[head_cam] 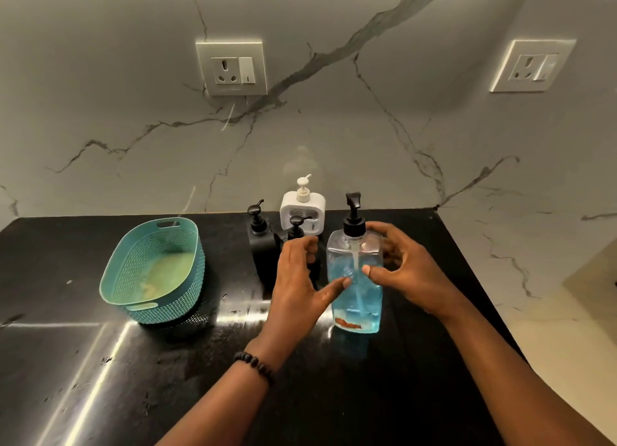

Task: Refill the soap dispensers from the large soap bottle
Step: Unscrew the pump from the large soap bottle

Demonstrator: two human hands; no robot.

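The large clear soap bottle (354,299), half full of blue liquid and fitted with a black pump, stands upright on the black counter (100,362). My right hand (405,272) wraps it from the right, thumb on the front and fingers curved behind its shoulder. My left hand (297,278) is at its left side, thumb tip touching the front, fingers loosely curled and just apart from the bottle. Behind stand a black dispenser (258,242), a second black dispenser (296,228) partly hidden by my left hand, and a white dispenser (302,207).
A teal perforated basket (153,272) sits on the counter to the left. The marble wall behind carries two sockets (232,68), (534,66). The counter's right edge runs diagonally past my right forearm, and the surface looks wet and shiny in front.
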